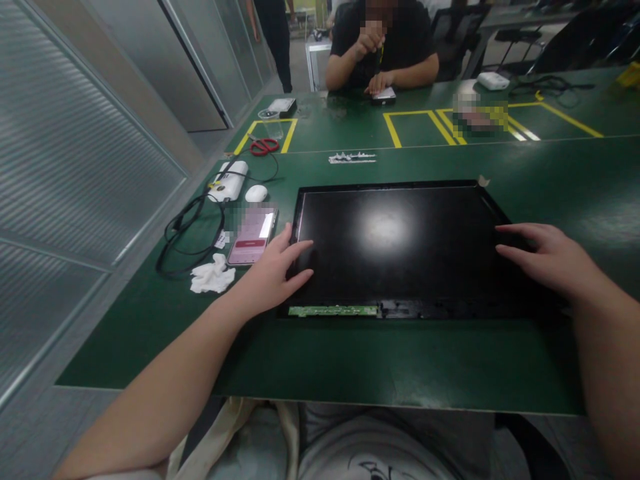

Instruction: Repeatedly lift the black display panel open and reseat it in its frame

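Observation:
A black flat display panel lies on the green table, screen side up, with a bright light reflection on it. Along its near edge runs a narrow green circuit board. My left hand is at the panel's left edge, fingers spread, thumb and index finger reaching over the frame. At the right edge my right hand has its thumb and index finger stretched over the panel and apart. Whether either hand presses on the panel I cannot tell. A small piece of tape sticks up at the far right corner.
Left of the panel lie a phone, a crumpled tissue, a white power bank, a white mouse-like object, black cables and red scissors. White strips lie beyond the panel. Across the table sits a person.

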`<state>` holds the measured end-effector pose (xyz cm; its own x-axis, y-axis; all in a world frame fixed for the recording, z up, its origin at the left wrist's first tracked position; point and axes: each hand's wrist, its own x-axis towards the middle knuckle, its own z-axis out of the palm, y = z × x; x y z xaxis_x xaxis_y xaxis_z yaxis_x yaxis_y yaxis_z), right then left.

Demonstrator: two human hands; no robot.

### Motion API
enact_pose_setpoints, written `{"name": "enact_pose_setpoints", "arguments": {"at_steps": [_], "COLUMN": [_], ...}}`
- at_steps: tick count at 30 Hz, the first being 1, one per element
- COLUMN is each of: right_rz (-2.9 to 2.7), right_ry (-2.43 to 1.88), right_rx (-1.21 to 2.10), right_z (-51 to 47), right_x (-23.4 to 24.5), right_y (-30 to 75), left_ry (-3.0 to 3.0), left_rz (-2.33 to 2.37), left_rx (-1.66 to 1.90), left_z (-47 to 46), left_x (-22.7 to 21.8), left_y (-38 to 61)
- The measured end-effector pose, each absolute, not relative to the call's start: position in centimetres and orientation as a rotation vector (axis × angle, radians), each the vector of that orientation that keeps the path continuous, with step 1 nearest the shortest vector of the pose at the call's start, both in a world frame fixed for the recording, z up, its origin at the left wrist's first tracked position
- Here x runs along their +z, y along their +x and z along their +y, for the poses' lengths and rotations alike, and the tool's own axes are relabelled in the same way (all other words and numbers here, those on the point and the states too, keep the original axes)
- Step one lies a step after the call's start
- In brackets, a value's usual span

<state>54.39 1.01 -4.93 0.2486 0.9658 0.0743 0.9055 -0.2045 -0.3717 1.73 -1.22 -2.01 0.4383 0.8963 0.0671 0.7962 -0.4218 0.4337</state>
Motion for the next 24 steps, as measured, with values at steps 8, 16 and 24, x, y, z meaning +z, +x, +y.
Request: {"name": "enact_pose_setpoints", "arguments": {"at_steps": [8,16,24], "right_rz": [-1.715,-1.730,-1.741], "right_ry": [-2.178,-2.167,-2.174], "right_rx": [0.305,0.236,0.229], "right_z": [1.22,1.07,1.14], "right_x": [-5.24,-5.25,-5.35], "right_y": [54.87,54.74,54.84], "left_ry": [2.268,2.212,2.208], "left_rz": [1.517,1.561,1.538], "left_rx": [0.362,0.329,0.350], "left_z": [-1.29,-1.31,-1.28], "left_x": [-2.04,-1.98,-2.33], "left_y": [2.02,2.27,2.10]}}
